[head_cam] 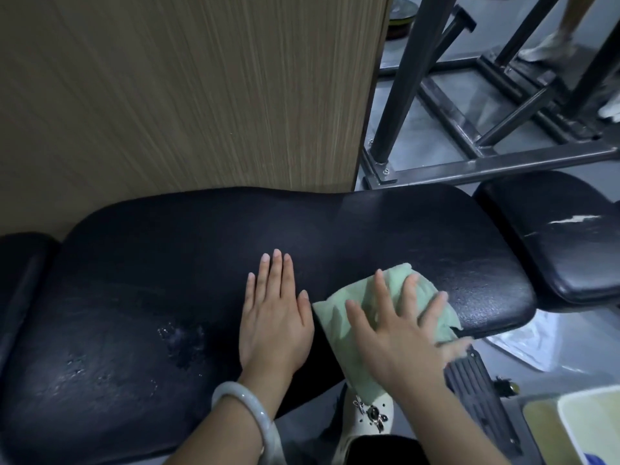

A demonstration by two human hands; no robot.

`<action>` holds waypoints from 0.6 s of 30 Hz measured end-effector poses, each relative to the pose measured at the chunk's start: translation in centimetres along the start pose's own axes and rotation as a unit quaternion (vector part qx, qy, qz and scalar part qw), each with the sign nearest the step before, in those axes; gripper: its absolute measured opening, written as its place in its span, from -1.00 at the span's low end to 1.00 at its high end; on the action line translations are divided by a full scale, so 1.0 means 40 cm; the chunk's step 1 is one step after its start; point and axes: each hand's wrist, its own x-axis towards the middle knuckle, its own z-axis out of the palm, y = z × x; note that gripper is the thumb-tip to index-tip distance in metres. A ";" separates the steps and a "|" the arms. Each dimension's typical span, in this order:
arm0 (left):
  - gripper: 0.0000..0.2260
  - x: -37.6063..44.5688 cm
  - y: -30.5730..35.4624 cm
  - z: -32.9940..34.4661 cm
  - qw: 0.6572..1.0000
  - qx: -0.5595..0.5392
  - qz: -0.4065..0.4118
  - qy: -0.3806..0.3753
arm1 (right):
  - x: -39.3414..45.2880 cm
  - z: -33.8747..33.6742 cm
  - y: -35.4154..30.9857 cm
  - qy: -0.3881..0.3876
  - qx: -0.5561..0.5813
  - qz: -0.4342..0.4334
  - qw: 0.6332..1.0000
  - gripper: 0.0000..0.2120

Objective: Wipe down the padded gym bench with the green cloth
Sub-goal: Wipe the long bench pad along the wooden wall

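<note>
1. Grip: right hand [399, 333] lies palm-down on the green cloth [385, 307], fingers spread and straight, pressing it flat onto the pad. No pinch, nothing curled round it.
2. Left hand [273, 313] is flat on the bare pad just beside the cloth, fingers straight and together, holding nothing. Pale smooth bangle [248, 417] on that wrist.
3. Cloth: light green, soft terry-like nap, loosely folded and crumpled. It sits on the near right part of the bench's main pad [167, 263], with one edge hanging over the near edge.
4. Main pad: black vinyl, rounded corners, fine grain. Scuffed, flaking patches at lower left and a worn speckled zone near the right end.
5. Separate black seat pad [563, 236] to the right, apart by a gap, with a white tear or scratch on top.
6. Writing/brands: none readable anywhere.
7. Behind the bench: wood-grain panel [184, 95], vertical streaks, matte.
8. Upper right: dark steel tube frame [469, 156] bolted at the base, on a grey glossy floor [570, 357].
9. Near edge, right: black ribbed plastic part [476, 394] below the cloth, partly covered by the right hand; a white clog with charms [372, 414] below it.
</note>
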 end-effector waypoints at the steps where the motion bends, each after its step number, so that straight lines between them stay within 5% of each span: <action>1: -0.40 0.000 0.000 -0.001 1.000 0.001 -0.001 0.001 | 0.000 -0.019 0.033 0.007 -0.058 -0.050 0.997 -0.38; 4: -0.40 -0.001 0.000 -0.003 1.000 -0.004 -0.003 -0.002 | 0.045 -0.057 0.120 0.086 -0.136 -0.303 0.939 -0.35; 6: -0.40 0.000 0.000 -0.003 1.000 -0.012 -0.005 -0.002 | 0.116 -0.066 0.172 0.046 -0.219 -0.484 0.846 -0.36; 8: -0.40 0.001 0.003 -0.007 1.000 -0.011 -0.004 -0.004 | 0.181 -0.079 0.193 0.026 -0.281 -0.583 0.762 -0.38; 9: -0.39 0.002 0.004 -0.009 1.000 -0.010 -0.002 -0.006 | 0.199 -0.083 0.185 0.028 -0.278 -0.599 0.751 -0.38; 14: -0.43 0.010 0.000 -0.007 1.000 0.007 -0.004 -0.003 | 0.166 0.010 0.058 0.099 -0.170 -0.491 0.849 -0.38; 18: -0.47 0.017 -0.007 0.003 1.000 -0.014 -0.005 -0.001 | 0.141 0.044 0.017 0.124 -0.160 -0.437 0.876 -0.39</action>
